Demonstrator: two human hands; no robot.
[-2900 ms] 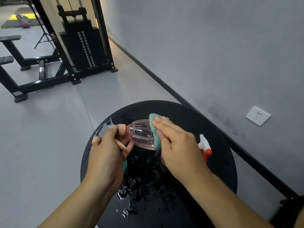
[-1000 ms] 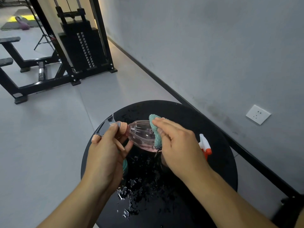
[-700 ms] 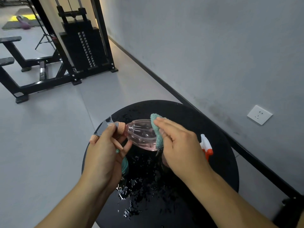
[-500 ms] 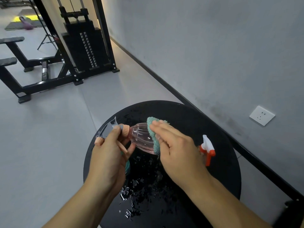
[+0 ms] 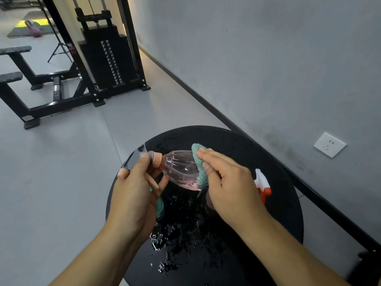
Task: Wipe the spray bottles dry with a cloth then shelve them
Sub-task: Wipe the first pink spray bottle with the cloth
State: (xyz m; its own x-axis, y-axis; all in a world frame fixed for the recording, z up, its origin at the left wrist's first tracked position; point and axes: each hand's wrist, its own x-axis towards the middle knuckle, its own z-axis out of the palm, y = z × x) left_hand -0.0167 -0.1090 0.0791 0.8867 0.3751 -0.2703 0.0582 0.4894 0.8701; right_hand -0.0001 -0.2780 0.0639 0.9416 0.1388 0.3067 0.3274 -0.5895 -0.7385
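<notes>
Pink and see-through, the spray bottle (image 5: 181,169) lies on its side in the air above the round black table (image 5: 243,145), its nozzle end pointing left and its base hidden to the right behind the cloth. The left hand (image 5: 138,195) grips it at the neck, fingers curled round the grey trigger head (image 5: 135,157) and the orange collar. The right hand (image 5: 231,186) presses a teal cloth (image 5: 199,164) against the bottle's body; its fingers lie fairly straight over the top of the cloth while the thumb wraps the near side, so the cloth is held round the bottle. A dark edge of the cloth hangs just below the bottle.

Water drops (image 5: 175,240) are scattered over the near half of the tabletop, below and between the two forearms. A second spray head (image 5: 261,184), white with an orange trigger, shows just past the right hand, resting on the table; its bottle is hidden behind the hand. A bit of something teal (image 5: 159,206) peeks out beside the left palm; what it is cannot be told.

Beyond the table, a black weight machine (image 5: 107,58) stands on the grey floor beside the grey wall, and a white socket (image 5: 329,144) sits low on that wall to the right.
</notes>
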